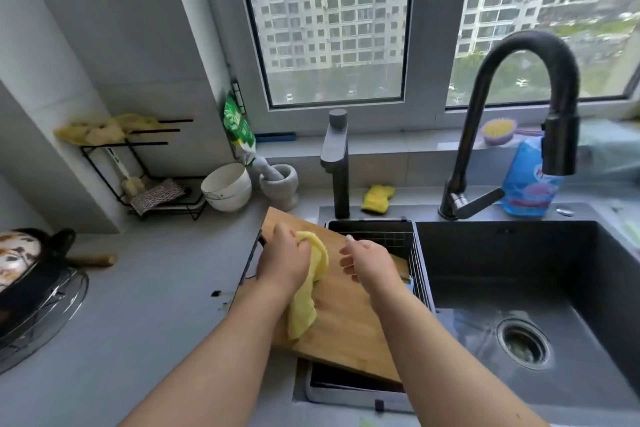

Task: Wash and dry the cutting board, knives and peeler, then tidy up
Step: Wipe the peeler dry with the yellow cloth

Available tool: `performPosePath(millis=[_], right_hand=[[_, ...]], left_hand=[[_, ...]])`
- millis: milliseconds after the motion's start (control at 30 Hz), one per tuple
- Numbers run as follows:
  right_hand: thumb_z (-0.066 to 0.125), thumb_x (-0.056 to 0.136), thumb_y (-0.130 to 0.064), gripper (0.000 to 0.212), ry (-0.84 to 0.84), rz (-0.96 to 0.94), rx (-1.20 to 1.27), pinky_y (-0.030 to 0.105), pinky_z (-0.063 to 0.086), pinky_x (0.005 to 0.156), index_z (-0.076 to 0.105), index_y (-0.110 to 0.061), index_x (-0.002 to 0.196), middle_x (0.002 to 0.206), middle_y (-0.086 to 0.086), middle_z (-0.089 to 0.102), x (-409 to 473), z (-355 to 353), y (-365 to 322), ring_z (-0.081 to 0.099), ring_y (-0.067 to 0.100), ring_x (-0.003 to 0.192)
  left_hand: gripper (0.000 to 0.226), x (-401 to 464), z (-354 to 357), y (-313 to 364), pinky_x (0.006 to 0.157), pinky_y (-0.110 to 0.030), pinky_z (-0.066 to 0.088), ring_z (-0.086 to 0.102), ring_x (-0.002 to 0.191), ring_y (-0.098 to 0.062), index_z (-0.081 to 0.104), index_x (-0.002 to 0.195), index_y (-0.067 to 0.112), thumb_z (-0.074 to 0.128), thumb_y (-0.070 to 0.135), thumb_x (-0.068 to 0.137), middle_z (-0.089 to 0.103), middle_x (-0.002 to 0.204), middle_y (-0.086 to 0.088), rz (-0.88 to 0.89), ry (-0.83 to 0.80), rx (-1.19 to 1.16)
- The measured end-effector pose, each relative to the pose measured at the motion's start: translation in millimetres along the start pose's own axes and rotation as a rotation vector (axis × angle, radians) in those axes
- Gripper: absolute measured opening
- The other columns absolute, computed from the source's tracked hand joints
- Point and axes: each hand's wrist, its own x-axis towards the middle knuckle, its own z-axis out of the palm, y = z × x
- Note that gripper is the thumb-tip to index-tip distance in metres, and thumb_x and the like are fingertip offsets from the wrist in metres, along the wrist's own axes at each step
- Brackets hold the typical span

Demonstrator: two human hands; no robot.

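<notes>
Over at the far left a dark pot (24, 274) with a patterned lid sits on a round metal stand (52, 308) at the counter's edge, a wooden handle (93, 259) poking out beside it. Behind that, a black wire rack (138, 163) stands in the corner with a yellow rag (104, 130) draped across its top bars, and just to its right are stacked white bowls (227, 187) and a stone mortar with its pestle (278, 184). The wooden cutting board (349, 319) lies tilted, its left part on the grey counter (138, 305) and its right part reaching over the small basin where a wire basket (391, 239) sits. The left hand (284, 258) is curled around a yellow cloth (308, 291) and presses it onto the board's surface, the cloth trailing down past the wrist. The right hand (369, 260) hovers just above the board near its right edge, fingers loosely bent with nothing in them; I cannot tell whether it touches the wood. Behind the board a short grey tap (336, 156) rises, with a yellow sponge (377, 198) lying near its base. Further right the tall black faucet (526, 107) arches over the dark main sink (519, 270), whose wet floor shows the drain (524, 343). A blue bottle (530, 180) stands behind the faucet, below the window (346, 28).
</notes>
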Motion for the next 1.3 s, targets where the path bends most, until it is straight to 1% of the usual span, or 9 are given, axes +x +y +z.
performPosePath(millis=[100, 200, 300, 467, 600, 733, 867, 1167, 1300], right_hand=[[0.022, 0.099, -0.057, 0.058, -0.072, 0.114, 0.202, 0.035, 0.044, 0.082, 0.063, -0.017, 0.106, 0.097, 0.002, 0.064, -5, -8, 2, 0.058, 0.021, 0.096], [0.024, 0.095, -0.065, 0.067, -0.128, 0.150, 0.623, 0.035, 0.052, 0.073, 0.067, -0.015, 0.108, 0.093, 0.010, 0.071, -4, -23, 9, 0.065, 0.025, 0.087], [0.025, 0.090, -0.073, 0.080, -0.185, 0.130, 1.005, 0.048, 0.049, 0.089, 0.067, -0.010, 0.114, 0.106, 0.019, 0.068, 4, -46, 15, 0.064, 0.036, 0.096], [0.032, 0.094, -0.061, 0.043, -0.028, 0.037, 1.239, 0.033, 0.040, 0.093, 0.054, -0.027, 0.083, 0.091, 0.000, 0.056, 18, -94, 20, 0.055, 0.017, 0.089], [0.028, 0.090, -0.071, 0.055, 0.021, 0.032, 1.219, 0.038, 0.043, 0.096, 0.059, -0.025, 0.086, 0.095, 0.003, 0.061, 27, -120, 30, 0.059, 0.022, 0.093], [0.021, 0.089, -0.074, 0.079, 0.142, 0.059, 1.140, 0.051, 0.040, 0.105, 0.062, -0.016, 0.124, 0.121, 0.012, 0.066, 29, -138, 37, 0.059, 0.033, 0.116], [0.019, 0.092, -0.071, 0.075, 0.217, 0.081, 1.088, 0.052, 0.044, 0.101, 0.064, -0.019, 0.122, 0.117, 0.013, 0.068, 32, -151, 41, 0.063, 0.033, 0.110], [0.019, 0.093, -0.070, 0.070, 0.218, 0.106, 0.982, 0.047, 0.051, 0.088, 0.066, -0.020, 0.108, 0.106, 0.012, 0.071, 42, -171, 52, 0.065, 0.033, 0.100], [0.020, 0.092, -0.071, 0.071, 0.220, 0.119, 0.965, 0.049, 0.051, 0.089, 0.068, -0.020, 0.107, 0.101, 0.012, 0.073, 47, -176, 57, 0.066, 0.034, 0.099]], left_hand=[[0.013, -5, 6, 39, 0.065, -0.030, 0.045, 0.054, 0.078, -0.015, 0.050, 0.100, 0.018, 0.057, 0.025, 0.092, 0.057, 0.090, 0.000, 0.109, -0.046, -0.201], [0.017, -15, 18, 72, 0.070, -0.032, 0.057, 0.066, 0.091, -0.022, 0.055, 0.103, 0.014, 0.062, 0.027, 0.093, 0.065, 0.101, -0.011, 0.089, -0.335, -0.677], [0.018, -12, 35, 82, 0.072, -0.034, 0.059, 0.067, 0.091, -0.021, 0.056, 0.107, 0.010, 0.053, 0.025, 0.098, 0.066, 0.105, -0.014, 0.019, -0.403, -0.841], [0.015, -3, 89, 58, 0.062, -0.032, 0.051, 0.055, 0.072, -0.022, 0.054, 0.084, 0.011, 0.046, 0.009, 0.096, 0.055, 0.080, -0.007, -0.261, -0.351, -0.798], [0.022, 0, 138, 44, 0.050, -0.025, 0.041, 0.043, 0.061, -0.018, 0.048, 0.078, 0.013, 0.039, 0.005, 0.097, 0.042, 0.073, -0.006, -0.466, -0.441, -0.745], [0.029, 0, 174, 36, 0.075, -0.037, 0.051, 0.056, 0.105, -0.031, 0.053, 0.124, 0.000, 0.039, 0.013, 0.101, 0.051, 0.104, -0.014, -0.592, -0.502, -0.709], [0.038, -6, 193, 38, 0.082, -0.040, 0.049, 0.049, 0.123, -0.036, 0.041, 0.138, -0.001, 0.036, 0.012, 0.102, 0.043, 0.138, -0.020, -0.648, -0.579, -0.728], [0.040, -5, 230, 47, 0.055, -0.033, 0.055, 0.064, 0.084, -0.025, 0.035, 0.139, -0.007, 0.030, 0.001, 0.101, 0.039, 0.143, -0.023, -0.670, -0.620, -0.790], [0.040, -1, 245, 45, 0.051, -0.028, 0.055, 0.063, 0.075, -0.021, 0.035, 0.138, -0.009, 0.026, -0.002, 0.100, 0.051, 0.125, -0.026, -0.649, -0.609, -0.707]])
